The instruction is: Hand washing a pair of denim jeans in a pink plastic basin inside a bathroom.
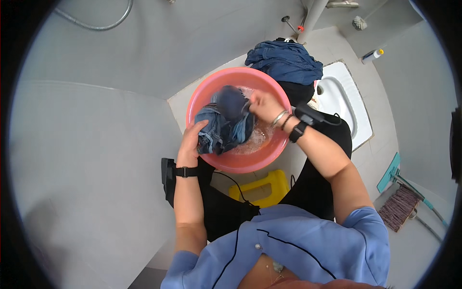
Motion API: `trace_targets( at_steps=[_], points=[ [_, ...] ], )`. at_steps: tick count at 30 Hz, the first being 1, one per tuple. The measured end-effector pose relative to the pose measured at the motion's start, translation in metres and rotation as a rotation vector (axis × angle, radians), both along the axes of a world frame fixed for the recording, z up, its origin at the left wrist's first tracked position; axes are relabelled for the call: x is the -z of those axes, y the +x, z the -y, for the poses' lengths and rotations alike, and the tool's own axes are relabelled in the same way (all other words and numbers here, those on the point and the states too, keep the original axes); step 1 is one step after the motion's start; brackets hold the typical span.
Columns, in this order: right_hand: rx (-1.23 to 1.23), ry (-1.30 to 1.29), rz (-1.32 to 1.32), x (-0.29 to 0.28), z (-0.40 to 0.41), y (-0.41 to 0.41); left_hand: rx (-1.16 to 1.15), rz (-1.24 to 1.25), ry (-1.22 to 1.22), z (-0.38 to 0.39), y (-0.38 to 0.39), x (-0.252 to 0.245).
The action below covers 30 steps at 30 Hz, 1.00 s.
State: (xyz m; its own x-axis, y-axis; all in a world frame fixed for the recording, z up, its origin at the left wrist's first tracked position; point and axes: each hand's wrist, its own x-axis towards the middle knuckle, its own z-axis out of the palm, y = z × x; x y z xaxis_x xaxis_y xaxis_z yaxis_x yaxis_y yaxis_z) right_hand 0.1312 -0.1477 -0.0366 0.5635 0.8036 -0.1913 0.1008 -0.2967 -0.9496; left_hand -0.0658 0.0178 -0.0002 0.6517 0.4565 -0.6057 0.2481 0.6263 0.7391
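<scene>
A pink plastic basin (pixel 240 164) stands on the floor before me, with soapy water in its bottom. Bunched blue denim clothing (pixel 213 126) fills the basin's left and middle part, and a dark blue piece of the cloth in the upper middle is blurred. My left hand (pixel 193 139) grips the denim at the left rim, thumb on top. At the right of the cloth, my right hand (pixel 265 106) is curled around a dark edge of it, above the water; its fingertips are blurred.
Dark blue garments (pixel 285 63) are heaped behind the basin, beside a white squat toilet (pixel 364 126). A yellow plastic stool (pixel 279 184) is between my knees. A flat mop (pixel 389 173) and a brown mop head (pixel 399 207) lie at right. Grey walls bound the left and back.
</scene>
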Motion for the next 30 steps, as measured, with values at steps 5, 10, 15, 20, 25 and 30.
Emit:
trace_targets(
  at_steps=[5, 10, 15, 20, 25, 30],
  points=[
    [0.22, 0.352, -0.358, -0.051, 0.014, 0.044, 0.202, -0.15, 0.356, -0.001, 0.003, -0.008],
    [0.272, 0.245, -0.435, -0.057, 0.017, 0.053, 0.341, -0.325, 0.675, 0.0, 0.003, 0.012],
    [0.309, 0.212, -0.399, -0.036, 0.013, 0.054, 0.335, -0.415, 1.039, 0.002, 0.009, 0.01],
    [0.387, 0.117, -0.261, -0.013, 0.009, 0.048, 0.226, -0.353, 0.837, 0.006, 0.019, 0.01],
    [0.165, -0.16, 0.122, 0.006, 0.002, 0.011, 0.184, -0.285, 0.771, 0.008, 0.026, 0.003],
    [0.139, -0.142, 0.079, 0.022, 0.011, 0.028, 0.04, -0.186, 0.604, 0.004, 0.027, -0.007]
  ],
)
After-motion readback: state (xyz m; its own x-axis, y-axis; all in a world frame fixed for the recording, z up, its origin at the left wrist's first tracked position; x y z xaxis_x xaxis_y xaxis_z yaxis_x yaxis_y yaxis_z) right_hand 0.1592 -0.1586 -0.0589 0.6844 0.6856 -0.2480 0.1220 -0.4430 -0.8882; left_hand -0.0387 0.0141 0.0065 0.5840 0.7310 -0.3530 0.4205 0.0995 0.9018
